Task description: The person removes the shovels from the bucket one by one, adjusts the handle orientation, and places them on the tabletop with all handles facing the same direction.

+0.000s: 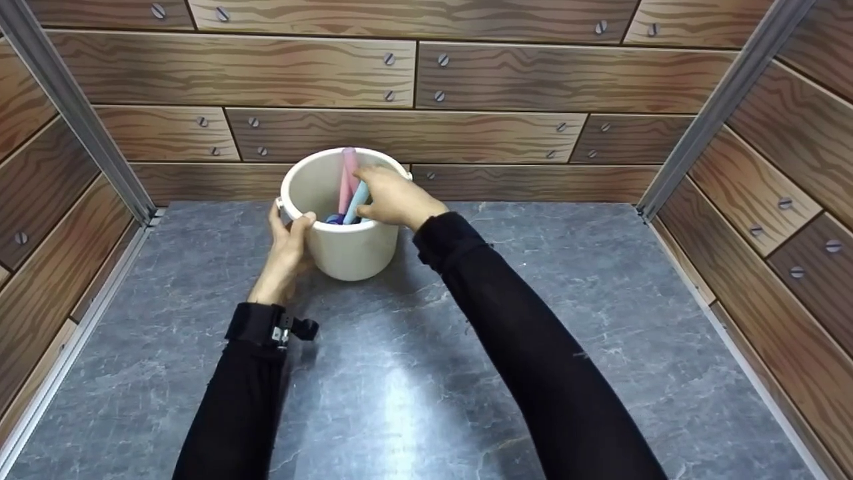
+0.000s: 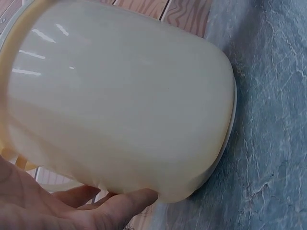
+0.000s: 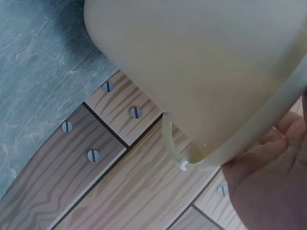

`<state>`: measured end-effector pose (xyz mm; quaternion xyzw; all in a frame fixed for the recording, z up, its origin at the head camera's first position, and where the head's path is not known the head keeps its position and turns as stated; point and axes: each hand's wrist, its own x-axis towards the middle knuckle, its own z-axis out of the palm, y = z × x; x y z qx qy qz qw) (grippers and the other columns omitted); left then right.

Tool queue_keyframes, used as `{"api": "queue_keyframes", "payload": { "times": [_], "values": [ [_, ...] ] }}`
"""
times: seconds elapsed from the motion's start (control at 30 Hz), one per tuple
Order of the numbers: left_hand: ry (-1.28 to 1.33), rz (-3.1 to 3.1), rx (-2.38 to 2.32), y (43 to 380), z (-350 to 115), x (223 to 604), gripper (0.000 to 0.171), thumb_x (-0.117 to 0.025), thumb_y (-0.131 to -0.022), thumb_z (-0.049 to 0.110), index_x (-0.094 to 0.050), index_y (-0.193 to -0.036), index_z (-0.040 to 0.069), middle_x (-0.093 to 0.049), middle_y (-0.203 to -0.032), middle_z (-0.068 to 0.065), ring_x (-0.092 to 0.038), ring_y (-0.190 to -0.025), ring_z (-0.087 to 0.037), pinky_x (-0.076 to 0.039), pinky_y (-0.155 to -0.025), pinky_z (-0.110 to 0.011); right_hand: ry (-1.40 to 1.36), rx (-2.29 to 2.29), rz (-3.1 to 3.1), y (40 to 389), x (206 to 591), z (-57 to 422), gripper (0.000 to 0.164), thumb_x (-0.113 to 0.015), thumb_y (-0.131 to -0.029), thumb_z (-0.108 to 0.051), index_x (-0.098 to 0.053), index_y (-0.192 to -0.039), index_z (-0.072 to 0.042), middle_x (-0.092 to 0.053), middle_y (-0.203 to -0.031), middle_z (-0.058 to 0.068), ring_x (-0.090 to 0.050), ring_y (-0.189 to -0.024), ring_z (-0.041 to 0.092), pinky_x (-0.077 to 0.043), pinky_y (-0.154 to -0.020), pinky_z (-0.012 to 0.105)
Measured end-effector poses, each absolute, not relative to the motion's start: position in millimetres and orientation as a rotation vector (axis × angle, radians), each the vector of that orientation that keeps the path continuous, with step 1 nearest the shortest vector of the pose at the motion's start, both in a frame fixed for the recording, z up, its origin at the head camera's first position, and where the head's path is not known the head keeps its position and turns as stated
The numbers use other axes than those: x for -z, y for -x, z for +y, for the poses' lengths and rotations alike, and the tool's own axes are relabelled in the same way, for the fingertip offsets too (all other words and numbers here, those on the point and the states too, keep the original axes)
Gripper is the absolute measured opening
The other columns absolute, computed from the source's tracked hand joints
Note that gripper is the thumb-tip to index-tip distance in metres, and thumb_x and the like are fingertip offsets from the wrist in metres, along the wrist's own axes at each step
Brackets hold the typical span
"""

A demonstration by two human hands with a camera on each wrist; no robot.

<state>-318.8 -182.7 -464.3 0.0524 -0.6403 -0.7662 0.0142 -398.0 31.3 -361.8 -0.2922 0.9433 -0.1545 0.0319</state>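
Note:
A cream-white bucket (image 1: 353, 252) stands on the floor near the back wall. My left hand (image 1: 286, 247) grips its left side, thumb over the rim; in the left wrist view, the fingers (image 2: 132, 200) lie against the outer wall. Over the bucket's right rim reaches my right hand (image 1: 393, 198), its thumb and fingers around a light blue stick-like thing (image 1: 356, 200). Beside that, pink stick-like things (image 1: 350, 163) lean inside the bucket, and something dark blue (image 1: 335, 219) lies lower down. The right wrist view shows only the bucket's outside (image 3: 201, 62) and part of the hand, its fingertips hidden.
The grey marbled floor (image 1: 533, 300) spreads around the bucket. Wood-patterned panels form the back wall (image 1: 400, 133) and both sides, with grey metal posts in the corners. A thin handle (image 3: 169, 139) hangs at the bucket's rim.

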Motion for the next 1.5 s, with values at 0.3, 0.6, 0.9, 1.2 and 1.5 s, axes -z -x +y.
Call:
{"api": "queue_keyframes", "payload": {
  "times": [0.3, 0.6, 0.9, 1.2, 1.5],
  "values": [
    [-0.125, -1.977, 2.36, 319.6, -183.8, 465.3, 0.107, -0.058, -0.107, 0.036, 0.013, -0.188, 0.03, 0.002, -0.196, -0.029, -0.022, -0.178, -0.048, -0.028, -0.142, -0.079, 0.879, 0.343, 2.964, 435.7, 391.4, 20.1, 0.049, -0.079, -0.101, -0.027, -0.068, -0.144, -0.008, -0.076, -0.138, 0.01, -0.069, -0.13, 0.027, -0.056, -0.125, 0.045],
    [-0.118, -1.985, 2.371, 317.5, -185.6, 466.1, 0.107, -0.057, -0.108, 0.038, 0.015, -0.187, 0.03, 0.0, -0.196, -0.028, -0.027, -0.176, -0.049, -0.03, -0.141, -0.079, 0.931, 0.532, 2.945, 391.4, 361.4, 26.3, 0.044, -0.075, -0.106, -0.013, -0.073, -0.148, 0.002, -0.074, -0.15, 0.021, -0.065, -0.142, 0.035, -0.054, -0.128, 0.047],
    [-0.139, -2.007, 2.37, 318.4, -185.9, 464.4, 0.107, -0.056, -0.109, 0.039, 0.016, -0.187, 0.031, -0.004, -0.197, -0.026, -0.032, -0.173, -0.05, -0.033, -0.14, -0.08, 1.056, 0.689, 2.895, 385.9, 362.6, 26.2, 0.024, -0.074, -0.107, 0.001, -0.084, -0.128, 0.001, -0.087, -0.129, 0.014, -0.07, -0.11, 0.022, -0.062, -0.106, 0.041],
    [-0.173, -2.012, 2.347, 321.2, -184.2, 463.0, 0.108, -0.057, -0.108, 0.037, 0.016, -0.187, 0.03, -0.003, -0.197, -0.028, -0.026, -0.177, -0.052, -0.031, -0.14, -0.08, 1.123, 0.735, 2.882, 380.0, 361.4, 28.3, 0.022, -0.076, -0.108, 0.002, -0.086, -0.127, 0.003, -0.089, -0.128, 0.015, -0.082, -0.119, 0.029, -0.066, -0.109, 0.041],
    [-0.221, -2.064, 2.326, 321.1, -184.2, 463.2, 0.11, -0.058, -0.106, 0.042, 0.014, -0.188, 0.032, -0.004, -0.198, -0.025, -0.021, -0.179, -0.055, -0.029, -0.136, -0.088, 1.199, 0.733, 2.917, 374.4, 355.9, 39.6, 0.02, -0.073, -0.11, 0.002, -0.086, -0.125, 0.001, -0.088, -0.127, 0.014, -0.081, -0.121, 0.029, -0.066, -0.111, 0.042]
  ]
}}
